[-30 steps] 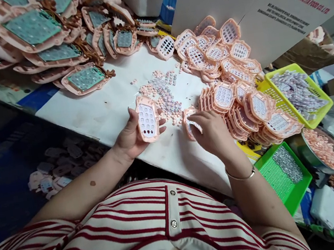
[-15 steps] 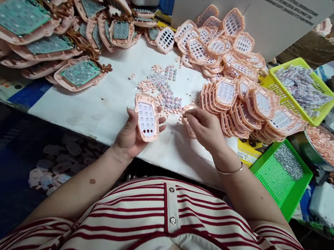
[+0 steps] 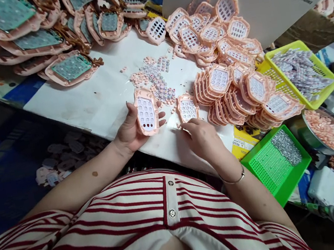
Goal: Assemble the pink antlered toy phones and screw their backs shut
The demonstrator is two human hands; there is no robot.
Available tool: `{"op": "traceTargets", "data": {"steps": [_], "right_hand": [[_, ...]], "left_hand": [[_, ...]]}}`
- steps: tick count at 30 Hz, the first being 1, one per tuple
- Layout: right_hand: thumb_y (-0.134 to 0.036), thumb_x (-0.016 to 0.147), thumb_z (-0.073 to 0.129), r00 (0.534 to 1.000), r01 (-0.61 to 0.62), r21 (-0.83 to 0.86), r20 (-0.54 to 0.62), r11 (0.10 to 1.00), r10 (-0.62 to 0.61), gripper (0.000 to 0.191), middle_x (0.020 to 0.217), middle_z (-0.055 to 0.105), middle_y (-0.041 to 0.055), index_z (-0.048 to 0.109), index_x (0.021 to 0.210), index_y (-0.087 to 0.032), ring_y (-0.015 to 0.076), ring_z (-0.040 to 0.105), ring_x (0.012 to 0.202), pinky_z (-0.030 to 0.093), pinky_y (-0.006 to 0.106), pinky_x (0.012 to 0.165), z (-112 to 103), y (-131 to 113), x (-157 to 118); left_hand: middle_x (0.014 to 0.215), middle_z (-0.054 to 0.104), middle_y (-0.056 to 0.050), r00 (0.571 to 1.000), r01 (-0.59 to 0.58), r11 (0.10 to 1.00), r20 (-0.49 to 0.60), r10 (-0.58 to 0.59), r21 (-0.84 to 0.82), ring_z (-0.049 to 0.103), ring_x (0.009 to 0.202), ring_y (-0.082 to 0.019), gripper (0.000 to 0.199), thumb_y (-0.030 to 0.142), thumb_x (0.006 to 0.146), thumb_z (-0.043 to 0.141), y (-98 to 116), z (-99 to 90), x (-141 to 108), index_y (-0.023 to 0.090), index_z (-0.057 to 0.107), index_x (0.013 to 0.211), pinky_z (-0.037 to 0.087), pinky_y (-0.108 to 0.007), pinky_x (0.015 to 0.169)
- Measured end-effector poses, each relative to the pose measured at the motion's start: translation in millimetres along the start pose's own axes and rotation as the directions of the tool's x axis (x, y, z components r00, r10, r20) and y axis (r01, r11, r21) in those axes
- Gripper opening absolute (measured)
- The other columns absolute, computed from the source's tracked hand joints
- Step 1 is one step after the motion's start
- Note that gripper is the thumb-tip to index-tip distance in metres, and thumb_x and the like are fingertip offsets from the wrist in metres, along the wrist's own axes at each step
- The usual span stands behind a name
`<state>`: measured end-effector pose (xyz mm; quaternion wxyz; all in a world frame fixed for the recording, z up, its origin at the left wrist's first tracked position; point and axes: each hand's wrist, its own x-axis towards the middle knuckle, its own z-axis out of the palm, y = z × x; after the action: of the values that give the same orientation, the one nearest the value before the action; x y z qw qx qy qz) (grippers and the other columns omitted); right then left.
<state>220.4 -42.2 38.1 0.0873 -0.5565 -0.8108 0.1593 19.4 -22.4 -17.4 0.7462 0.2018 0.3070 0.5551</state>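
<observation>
My left hand (image 3: 130, 126) holds a pink plastic keypad shell (image 3: 146, 112) from its left side and underneath, its open face towards me. White button pieces fill most of the shell's slots; a row of dark holes shows at the near end. My right hand (image 3: 201, 136) is low over the table with its fingers drawn together; any small piece in them is too small to make out. Just beyond it lies another keypad shell (image 3: 188, 108) with white pieces in it. Small pink and pale buttons (image 3: 162, 88) lie loose in a pile between the hands.
Filled shells (image 3: 219, 80) stand in rows at the right, with perforated shells (image 3: 190, 39) heaped behind. Shells with green circuit boards (image 3: 72, 67) are stacked at the left. A yellow basket (image 3: 309, 101), a green tray (image 3: 273, 172) of screws and a metal bowl (image 3: 322, 144) stand at the right.
My right hand has moved towards me, uncovering more of the shell on the table. My left hand still holds its shell in about the same place. The view has shifted slightly.
</observation>
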Motion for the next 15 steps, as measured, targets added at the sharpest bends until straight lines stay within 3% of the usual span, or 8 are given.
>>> {"op": "traceTargets", "data": {"steps": [2, 7, 9, 12, 15], "right_hand": [[-0.021, 0.094, 0.050, 0.997, 0.069, -0.155, 0.048, 0.986, -0.062, 0.023, 0.080, 0.069, 0.0099, 0.071, 0.087, -0.015, 0.0166, 0.054, 0.070, 0.032, 0.031, 0.064, 0, 0, -5], [-0.024, 0.098, 0.045, 0.995, 0.055, -0.178, -0.066, 0.982, -0.068, 0.029, 0.085, 0.071, 0.0112, 0.072, 0.100, -0.015, 0.0189, 0.058, 0.073, 0.037, 0.032, 0.066, -2, 15, -6], [-0.020, 0.098, 0.043, 0.984, 0.166, -0.175, -0.040, 0.970, -0.175, 0.032, 0.093, 0.072, 0.0124, 0.073, 0.104, -0.015, 0.0205, 0.059, 0.081, 0.042, 0.034, 0.072, -1, 21, -5], [-0.010, 0.096, 0.040, 0.921, 0.388, -0.114, 0.032, 0.915, -0.387, 0.038, 0.106, 0.070, 0.0126, 0.071, 0.116, -0.017, 0.0223, 0.059, 0.095, 0.045, 0.036, 0.083, 4, 21, -4], [-0.011, 0.097, 0.040, 0.866, 0.499, -0.117, 0.116, 0.859, -0.487, 0.036, 0.106, 0.069, 0.0128, 0.068, 0.119, -0.015, 0.0228, 0.056, 0.093, 0.046, 0.037, 0.083, 9, 12, -2]], "left_hand": [[0.132, 0.066, -0.011, 1.000, 0.004, 1.000, -0.017, -0.004, 0.008, 0.069, 0.111, -0.026, 0.086, 0.083, 0.070, 0.061, 1, -0.9, 1, 0.024, 0.060, 0.132, 0.059, -0.037, 0.091], [0.132, 0.066, -0.012, 1.000, 0.003, 1.000, -0.027, -0.002, 0.030, 0.069, 0.112, -0.026, 0.088, 0.085, 0.070, 0.058, 3, -1.5, -1, 0.022, 0.060, 0.131, 0.060, -0.033, 0.088], [0.132, 0.067, -0.011, 1.000, -0.004, 0.999, -0.019, 0.005, 0.032, 0.069, 0.113, -0.026, 0.087, 0.085, 0.069, 0.059, 3, -1.5, -1, 0.023, 0.061, 0.130, 0.060, -0.032, 0.088], [0.133, 0.067, -0.010, 1.000, -0.015, 0.999, -0.020, 0.016, 0.044, 0.069, 0.112, -0.026, 0.086, 0.086, 0.069, 0.058, 3, -1.1, -1, 0.024, 0.062, 0.129, 0.060, -0.032, 0.086], [0.134, 0.066, -0.009, 0.999, -0.016, 0.998, -0.039, 0.019, 0.064, 0.068, 0.113, -0.026, 0.086, 0.087, 0.070, 0.056, 4, -0.7, -1, 0.025, 0.061, 0.129, 0.060, -0.032, 0.086]]}}
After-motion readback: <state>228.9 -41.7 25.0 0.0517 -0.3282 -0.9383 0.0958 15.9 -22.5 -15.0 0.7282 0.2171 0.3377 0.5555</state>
